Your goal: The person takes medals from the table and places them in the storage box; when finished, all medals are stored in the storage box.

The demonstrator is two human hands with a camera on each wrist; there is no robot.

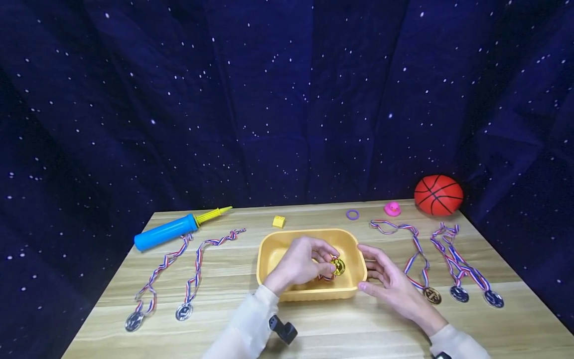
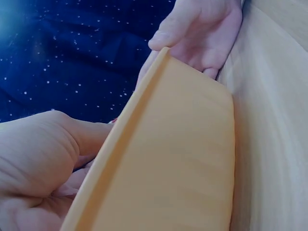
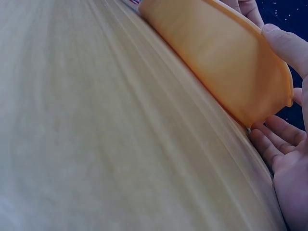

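A gold medal point(image 1: 338, 266) on a striped ribbon is inside a yellow plastic basin point(image 1: 314, 294) in the middle of the table. My left hand point(image 1: 305, 260) reaches over the basin's front wall and pinches the medal by its edge. In the left wrist view that wall hides its fingertips. Around the right end of the basin, my right hand point(image 1: 389, 281) rests with thumb and fingers extended. The right wrist view shows its thumb at the rim and its fingers point(image 3: 276, 139) against the lower corner.
Silver medals point(image 1: 184, 311) with ribbons lie left; a bronze-toned medal point(image 1: 432, 295) and silver ones point(image 1: 494, 298) lie right. Behind stand a blue pump point(image 1: 166, 233), yellow block point(image 1: 278, 221), purple ring point(image 1: 352, 214), pink duck point(image 1: 392, 209) and red basketball point(image 1: 438, 195).
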